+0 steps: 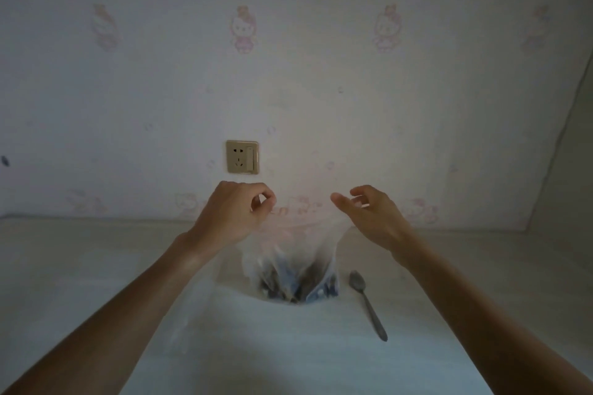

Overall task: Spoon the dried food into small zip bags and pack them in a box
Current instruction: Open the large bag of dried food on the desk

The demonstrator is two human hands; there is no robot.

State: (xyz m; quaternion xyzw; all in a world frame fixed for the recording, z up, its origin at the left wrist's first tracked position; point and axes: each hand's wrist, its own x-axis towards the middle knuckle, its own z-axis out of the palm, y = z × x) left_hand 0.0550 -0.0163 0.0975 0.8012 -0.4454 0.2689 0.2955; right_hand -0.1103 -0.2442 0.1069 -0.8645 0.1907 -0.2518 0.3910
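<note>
A clear plastic bag stands on the pale table, with dark dried food and a blue label gathered at its bottom. My left hand pinches the bag's top left edge between thumb and forefinger. My right hand is at the bag's top right, thumb and loosely curled fingers apart. The thin film reaches up to that hand, but whether it grips the film is unclear. A metal spoon lies on the table just right of the bag, bowl pointing away from me.
A wall with faded cartoon wallpaper rises right behind the table, with a beige socket above the bag. A side wall closes off the right end. No small bags or box are in view.
</note>
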